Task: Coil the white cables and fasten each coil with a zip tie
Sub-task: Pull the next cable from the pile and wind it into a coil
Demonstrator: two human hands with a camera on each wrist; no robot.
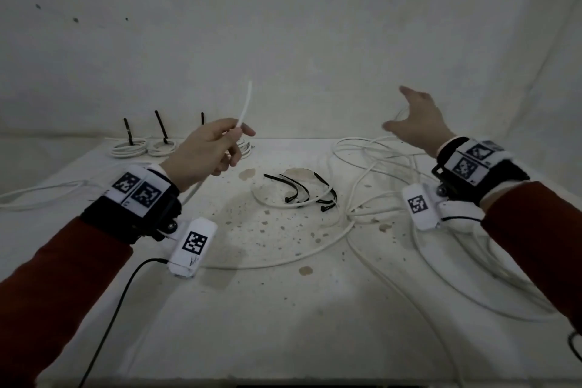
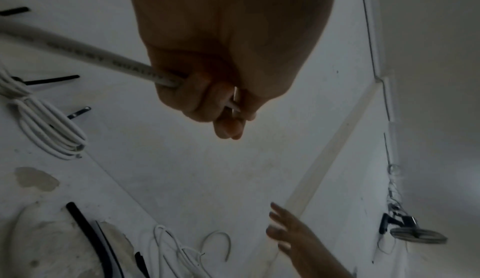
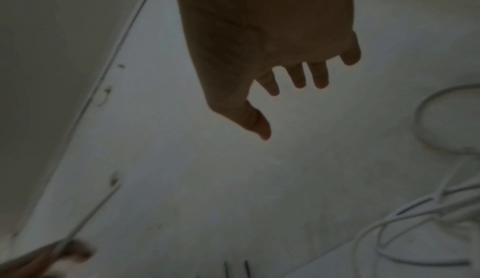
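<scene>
Two raised hands above a stained white table [image 1: 283, 309] strewn with cable.

Nearest, loose white cables [image 1: 362, 198] sprawled at right, black zip ties [image 1: 299, 189] heaped mid-table. Above, left hand [image 1: 204, 154] curled around one white cable end [image 1: 245, 104], tip pointing up. Right hand [image 1: 419, 120] spread wide, fingers straight, holding nothing. Farthest, by the wall, tied coils [image 1: 129, 148].

Pretty dim, flat grey light everywhere, corners darkening in the head view. Both wrist views are murky, the hands nearly silhouettes (right one's smeared with motion blur), and straight lines bow near edges.
</scene>
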